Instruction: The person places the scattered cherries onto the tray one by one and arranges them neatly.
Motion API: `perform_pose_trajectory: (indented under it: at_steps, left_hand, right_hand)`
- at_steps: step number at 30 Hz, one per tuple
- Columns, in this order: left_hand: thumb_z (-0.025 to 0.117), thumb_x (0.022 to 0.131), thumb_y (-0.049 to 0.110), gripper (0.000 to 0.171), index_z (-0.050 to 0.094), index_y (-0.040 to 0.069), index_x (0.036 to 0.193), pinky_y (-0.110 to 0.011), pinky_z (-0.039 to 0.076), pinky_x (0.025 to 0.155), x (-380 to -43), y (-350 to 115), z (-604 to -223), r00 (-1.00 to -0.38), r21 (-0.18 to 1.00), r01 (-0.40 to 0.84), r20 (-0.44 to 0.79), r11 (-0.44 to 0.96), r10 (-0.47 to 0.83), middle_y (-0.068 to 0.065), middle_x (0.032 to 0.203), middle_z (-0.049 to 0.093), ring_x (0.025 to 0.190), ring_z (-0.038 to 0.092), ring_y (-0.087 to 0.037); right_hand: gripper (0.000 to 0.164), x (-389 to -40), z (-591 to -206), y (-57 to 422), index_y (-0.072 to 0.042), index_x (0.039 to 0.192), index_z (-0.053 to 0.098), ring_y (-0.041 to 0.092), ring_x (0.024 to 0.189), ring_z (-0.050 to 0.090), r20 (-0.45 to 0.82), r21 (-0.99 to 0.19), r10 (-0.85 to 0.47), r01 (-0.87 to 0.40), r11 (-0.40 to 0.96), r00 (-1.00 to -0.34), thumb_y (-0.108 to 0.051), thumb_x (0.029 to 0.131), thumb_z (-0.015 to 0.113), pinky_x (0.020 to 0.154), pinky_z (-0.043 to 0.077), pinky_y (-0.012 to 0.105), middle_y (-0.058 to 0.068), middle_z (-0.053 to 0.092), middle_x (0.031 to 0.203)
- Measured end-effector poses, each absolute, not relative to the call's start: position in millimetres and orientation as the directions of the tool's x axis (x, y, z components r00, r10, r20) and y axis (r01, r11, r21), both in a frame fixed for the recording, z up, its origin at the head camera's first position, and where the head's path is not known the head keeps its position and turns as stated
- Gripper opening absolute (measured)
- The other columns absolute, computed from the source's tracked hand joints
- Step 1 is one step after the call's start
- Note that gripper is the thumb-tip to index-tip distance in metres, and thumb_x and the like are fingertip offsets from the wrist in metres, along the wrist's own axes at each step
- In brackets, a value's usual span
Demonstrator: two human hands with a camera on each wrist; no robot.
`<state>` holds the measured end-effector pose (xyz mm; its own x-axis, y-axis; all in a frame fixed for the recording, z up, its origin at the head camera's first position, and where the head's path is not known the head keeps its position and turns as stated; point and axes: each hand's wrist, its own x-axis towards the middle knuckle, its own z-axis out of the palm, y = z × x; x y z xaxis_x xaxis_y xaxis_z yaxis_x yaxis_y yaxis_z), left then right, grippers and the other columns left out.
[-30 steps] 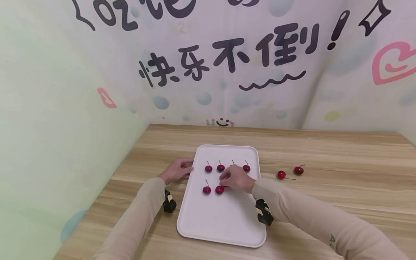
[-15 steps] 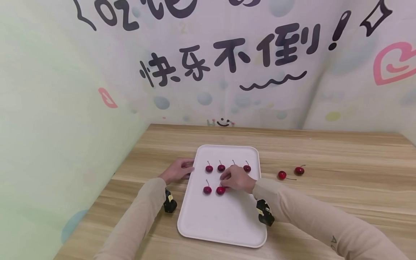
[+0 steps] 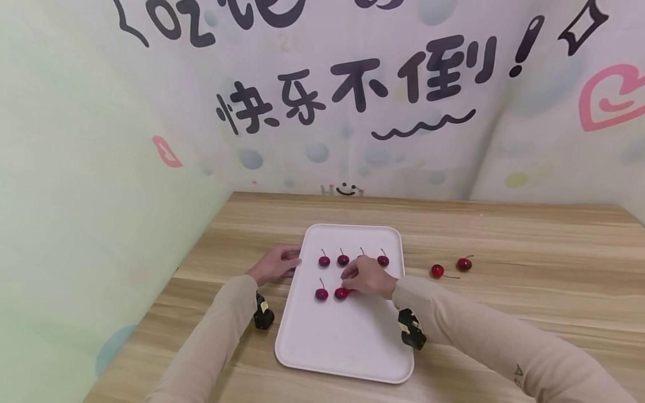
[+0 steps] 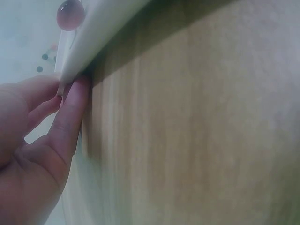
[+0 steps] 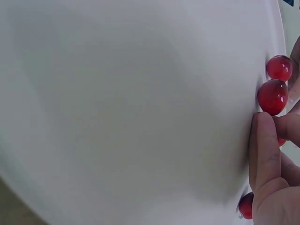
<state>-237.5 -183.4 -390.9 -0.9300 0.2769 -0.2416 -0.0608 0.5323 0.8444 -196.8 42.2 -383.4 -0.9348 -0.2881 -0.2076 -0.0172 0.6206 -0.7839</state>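
A white tray (image 3: 347,347) lies on the table with several dark red cherries on it, stems pointing away. At its left edge, my left hand (image 3: 274,264) grips the rim, thumb and fingers on either side of it in the left wrist view. My right hand (image 3: 368,275) reaches over the tray and pinches at the stem of the second cherry (image 3: 341,293) in the nearer row. Close up, the fingertips sit right beside that cherry (image 5: 273,97). Left of it stands another cherry (image 3: 321,294). The right hand partly hides a cherry of the farther row.
On the wooden table (image 3: 529,268), right of the tray, lie two loose cherries, one bright red cherry (image 3: 437,271) and one darker cherry (image 3: 464,264). A printed cloth (image 3: 353,151) hangs behind the table. Black wrist cameras are strapped near both cuffs.
The second cherry of the nearer row has shifted very slightly under the right fingertips. Both hands and the tray stay almost where they were.
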Motion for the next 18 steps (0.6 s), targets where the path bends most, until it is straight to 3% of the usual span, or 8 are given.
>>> perform_pose_trajectory:
  at_steps: [18]
  left_hand:
    - [0.052,0.088,0.006,0.042,0.043,0.002,0.129,-0.027,0.053,0.071,-236.8,-182.0,-388.8,-0.933,0.844,-0.057,-0.235,0.534,0.272,-0.018,0.102,0.055,0.085,0.060,-0.022]
  right_hand:
    - [0.015,-192.2,-379.7,47.6,-0.001,0.090,0.067,0.011,0.062,0.052,-0.196,-0.771,-0.328,-0.062,0.634,-0.924,-0.002,0.075,0.067,0.055,0.048,0.020,0.002,0.057,0.071]
